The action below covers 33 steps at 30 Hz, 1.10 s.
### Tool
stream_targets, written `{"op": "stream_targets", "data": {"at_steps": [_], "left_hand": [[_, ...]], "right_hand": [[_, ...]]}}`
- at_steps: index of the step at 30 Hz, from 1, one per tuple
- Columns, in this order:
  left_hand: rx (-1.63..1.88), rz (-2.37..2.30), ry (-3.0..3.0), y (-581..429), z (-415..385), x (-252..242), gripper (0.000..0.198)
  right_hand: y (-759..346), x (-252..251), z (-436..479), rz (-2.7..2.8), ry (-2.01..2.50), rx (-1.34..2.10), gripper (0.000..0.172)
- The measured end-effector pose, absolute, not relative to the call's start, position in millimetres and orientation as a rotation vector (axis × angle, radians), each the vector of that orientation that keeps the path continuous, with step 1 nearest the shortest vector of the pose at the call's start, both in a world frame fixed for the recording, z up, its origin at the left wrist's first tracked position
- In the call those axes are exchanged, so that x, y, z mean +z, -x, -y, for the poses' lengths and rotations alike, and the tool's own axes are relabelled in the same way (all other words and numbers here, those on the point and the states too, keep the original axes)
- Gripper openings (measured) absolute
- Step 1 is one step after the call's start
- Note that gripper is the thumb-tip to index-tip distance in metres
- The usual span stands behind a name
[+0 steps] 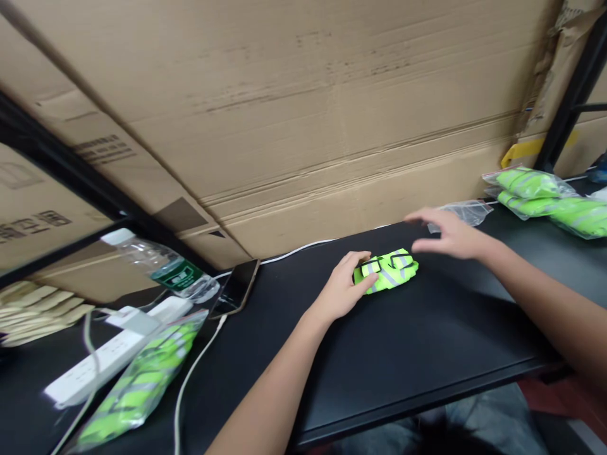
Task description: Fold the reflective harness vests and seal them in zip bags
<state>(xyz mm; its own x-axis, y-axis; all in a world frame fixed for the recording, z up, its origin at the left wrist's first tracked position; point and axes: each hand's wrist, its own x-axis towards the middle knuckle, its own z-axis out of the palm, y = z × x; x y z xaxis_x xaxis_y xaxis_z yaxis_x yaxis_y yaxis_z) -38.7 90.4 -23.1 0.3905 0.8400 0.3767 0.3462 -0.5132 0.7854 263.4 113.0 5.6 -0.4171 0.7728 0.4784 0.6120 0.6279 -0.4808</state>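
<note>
Left hand (342,287) clasps a green bundle (391,273); spread right hand (453,235) partly hides a clear bag (474,213), cardboard (332,126) behind.

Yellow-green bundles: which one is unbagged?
The middle bundle, at the left hand: its fabric is bare. The far-left bundle and far-right bundles are in clear bags.

The grey-striped, neon-yellow bundle (393,274) is folded compactly; it lies on the black tabletop (403,347).
</note>
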Motion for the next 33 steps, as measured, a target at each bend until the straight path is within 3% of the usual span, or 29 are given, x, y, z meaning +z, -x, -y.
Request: {"op": "stream_targets", "data": {"at_steps": [2, 5, 7, 14, 17, 23, 33], "left_hand": [[1.072, -1.036, -2.009, 39.0, -93.1, -25.3, 0.037], [1.109, -1.114, -1.946, 39.2, -105.0, -29.5, 0.026], [1.141, -1.187, -1.914, 38.2, -117.9, -32.7, 0.026], [1.160, -1.614, -1.847, 38.5, -141.7, -33.5, 0.034], [0.929, -1.766, -1.908, 47.3, -124.3, -20.0, 0.036], [0.379, -1.740, -1.995, 49.9, -81.3, 5.2, 0.057], [0.317, -1.482, -2.147, 41.7, -80.6, -0.8, 0.057]], "right_hand": [[-233.6, 7.3, -99.5, 2.315, 0.961, 0.495, 0.064], [-205.2, 0.6, -95.2, 2.304, 0.917, 0.610, 0.038], [-197.9, -7.2, -103.3, 2.219, 0.956, 0.615, 0.030], [-211.7, -35.0, -149.3, 1.700, 1.350, 0.366, 0.055], [-222.0, -38.2, -152.5, 1.679, 1.399, 0.328, 0.044], [-223.9, -34.7, -128.2, 2.048, 1.138, 0.568, 0.030], [-211.3, -44.7, -129.3, 2.230, 1.135, 0.624, 0.051]]}}
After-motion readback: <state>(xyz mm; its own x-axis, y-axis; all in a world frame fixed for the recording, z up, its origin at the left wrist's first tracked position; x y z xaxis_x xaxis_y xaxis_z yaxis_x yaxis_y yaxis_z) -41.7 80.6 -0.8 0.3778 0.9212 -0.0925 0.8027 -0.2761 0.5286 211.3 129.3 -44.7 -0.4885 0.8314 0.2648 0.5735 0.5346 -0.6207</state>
